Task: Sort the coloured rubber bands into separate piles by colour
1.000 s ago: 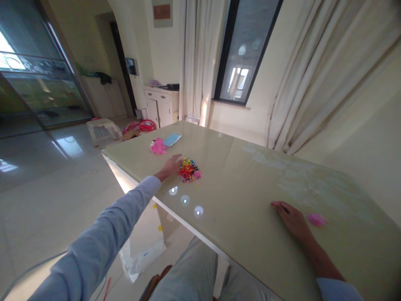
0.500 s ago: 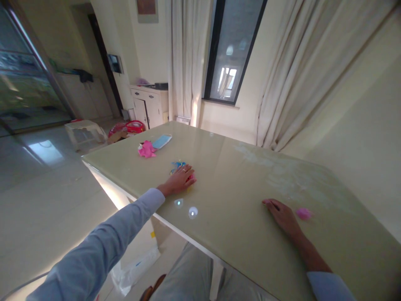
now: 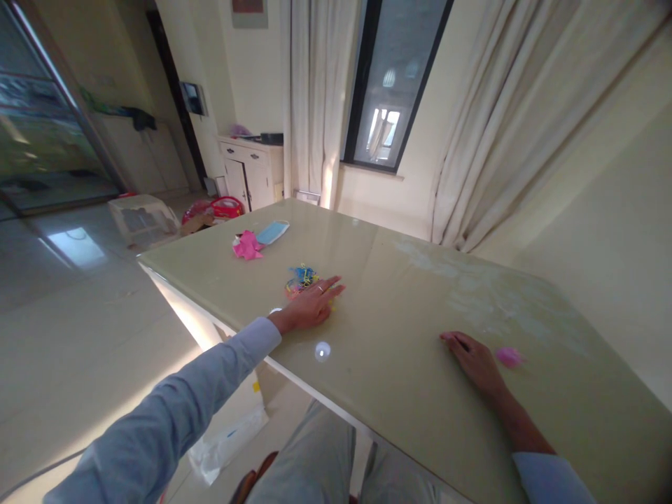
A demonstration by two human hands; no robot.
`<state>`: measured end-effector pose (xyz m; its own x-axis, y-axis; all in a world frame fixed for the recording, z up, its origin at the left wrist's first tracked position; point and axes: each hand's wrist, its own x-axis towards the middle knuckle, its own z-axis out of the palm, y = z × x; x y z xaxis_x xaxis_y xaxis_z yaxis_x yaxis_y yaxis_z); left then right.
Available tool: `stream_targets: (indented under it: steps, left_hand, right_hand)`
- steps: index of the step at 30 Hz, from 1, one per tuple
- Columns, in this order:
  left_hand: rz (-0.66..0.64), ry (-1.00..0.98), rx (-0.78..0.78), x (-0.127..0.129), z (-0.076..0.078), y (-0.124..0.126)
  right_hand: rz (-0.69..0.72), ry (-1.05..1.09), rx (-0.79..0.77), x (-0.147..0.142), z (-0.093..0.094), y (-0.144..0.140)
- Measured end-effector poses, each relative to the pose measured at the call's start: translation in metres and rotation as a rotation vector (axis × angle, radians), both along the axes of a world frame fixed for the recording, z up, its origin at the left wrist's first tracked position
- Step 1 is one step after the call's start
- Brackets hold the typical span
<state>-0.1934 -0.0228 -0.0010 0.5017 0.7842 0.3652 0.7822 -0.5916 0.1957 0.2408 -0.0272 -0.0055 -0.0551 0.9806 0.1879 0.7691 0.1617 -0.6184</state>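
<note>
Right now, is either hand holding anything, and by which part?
It cannot be told: the left hand partly covers the colourful bands, fingers extended, palm hidden; the right hand is curled and its grip is unclear.

A private home, from all we can see: a curtained living space with a broad table (image 3: 388, 343) and a pale tiled floor (image 3: 68, 343).
We see long beige curtains (image 3: 312, 91) on either side of a dark-framed window (image 3: 381, 84), cream walls (image 3: 255, 77) hung with a framed picture (image 3: 249, 12), and a small white cabinet (image 3: 269, 176) with drawers and doors, odds and ends on its top. A screen panel (image 3: 193, 98) is mounted beside a dark door frame (image 3: 176, 87). Farther back we make out a low cupboard (image 3: 162, 157) with dark cloth (image 3: 141, 117) on it; a pale stool (image 3: 139, 212) stands on the tiles, and a large framed glass panel (image 3: 31, 133) takes up the left edge.
</note>
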Motion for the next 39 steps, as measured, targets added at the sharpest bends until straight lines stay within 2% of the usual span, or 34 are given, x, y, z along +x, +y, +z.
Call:
stream_targets:
  steps: [4, 9, 11, 17, 23, 25, 30, 39]
  left_hand:
    - [0.149, -0.069, 0.008, -0.009, 0.009, 0.006]
    - [0.126, 0.018, -0.158, -0.024, 0.012, 0.01]
    - [0.178, 0.01, -0.191, -0.028, 0.011, 0.009]
    - [0.487, -0.132, -0.146, -0.04, 0.01, 0.018]
    - [0.62, -0.284, -0.078, -0.058, 0.006, 0.03]
    - [0.618, -0.348, -0.08, -0.063, 0.005, 0.031]
    - [0.523, -0.489, -0.123, -0.07, 0.005, 0.031]
    - [0.51, -0.413, -0.124, -0.083, 0.007, 0.034]
  right_hand:
    - [0.006, -0.013, -0.008, 0.001, -0.001, 0.0]
    - [-0.005, -0.025, -0.004, 0.002, -0.003, 0.001]
    - [-0.001, -0.029, -0.012, 0.002, -0.002, 0.001]
    - [0.014, -0.022, -0.014, 0.002, -0.002, 0.001]
    - [0.021, -0.01, -0.003, 0.003, -0.004, 0.002]
    - [0.026, -0.011, -0.012, 0.002, -0.004, 0.002]
    - [0.019, -0.024, -0.019, 0.002, -0.002, 0.002]
    - [0.015, -0.039, -0.006, 0.005, -0.005, 0.003]
